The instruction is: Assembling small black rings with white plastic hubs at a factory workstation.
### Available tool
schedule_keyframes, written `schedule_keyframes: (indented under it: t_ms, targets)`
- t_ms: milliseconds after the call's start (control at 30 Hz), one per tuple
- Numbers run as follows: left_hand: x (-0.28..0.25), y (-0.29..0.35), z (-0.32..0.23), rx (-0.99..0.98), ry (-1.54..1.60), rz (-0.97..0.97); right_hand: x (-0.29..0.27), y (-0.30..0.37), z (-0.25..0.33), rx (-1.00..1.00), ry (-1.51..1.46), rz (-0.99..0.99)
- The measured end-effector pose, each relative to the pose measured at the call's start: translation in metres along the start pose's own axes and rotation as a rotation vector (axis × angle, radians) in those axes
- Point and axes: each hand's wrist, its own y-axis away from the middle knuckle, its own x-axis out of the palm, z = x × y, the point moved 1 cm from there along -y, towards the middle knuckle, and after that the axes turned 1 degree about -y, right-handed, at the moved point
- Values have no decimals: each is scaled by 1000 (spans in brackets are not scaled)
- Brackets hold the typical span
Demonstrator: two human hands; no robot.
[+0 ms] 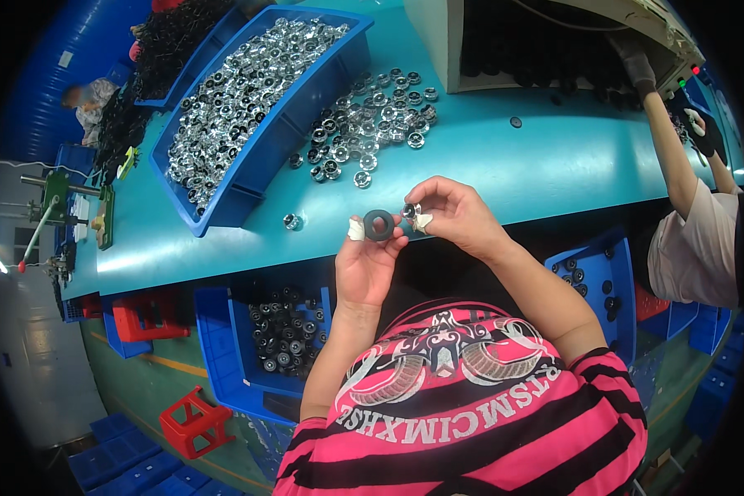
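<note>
My left hand [365, 264] grips a black ring [369, 226], like a small tyre, with its round hole facing up. Close beside it, my right hand [461, 219] pinches a small shiny wheel hub [410, 211] with a dark centre. White wrapping covers a fingertip on each hand. The two pieces are almost side by side; whether they touch I cannot tell. Ahead on the turquoise table [504, 178], loose hubs [364, 124] lie in a spread heap. One single hub [293, 221] rests nearer the front edge, left of my hands.
A long blue bin [260, 153] full of hubs stands at left. Below the table edge, a blue crate [215, 347] holds black wheels; another blue crate [620, 331] is at right. A co-worker's arm [670, 149] reaches into a box-like machine [431, 41]. Red stools [192, 422] stand lower left.
</note>
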Motion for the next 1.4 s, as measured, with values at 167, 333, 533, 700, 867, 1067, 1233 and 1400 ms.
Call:
schedule_keyframes:
  t_ms: [167, 333, 533, 700, 867, 1067, 1233, 1400]
  targets:
    - [6, -1, 1, 11, -11, 49, 3, 2, -1, -46, -46, 29]
    - [6, 0, 4, 86, -108, 15, 12, 6, 9, -227, 335, -20]
    - [10, 6, 9, 192, -357, -9, 28, 11, 20, -451, 752, -64]
    - [2, 2, 13, 225, -480, -61, 23, 15, 14, -438, 739, -88]
    - [5, -16, 30, 260, -562, -52, 9, 22, 13, -569, 725, -114]
    - [39, -16, 32, 249, -573, 23, 11, 33, 27, -670, 820, -163]
    - [43, -18, 35, 165, -457, 47, 8, 34, 29, -670, 705, -205]
    - [18, -24, 32, 160, -432, 44, 10, 34, 22, -793, 826, -170]
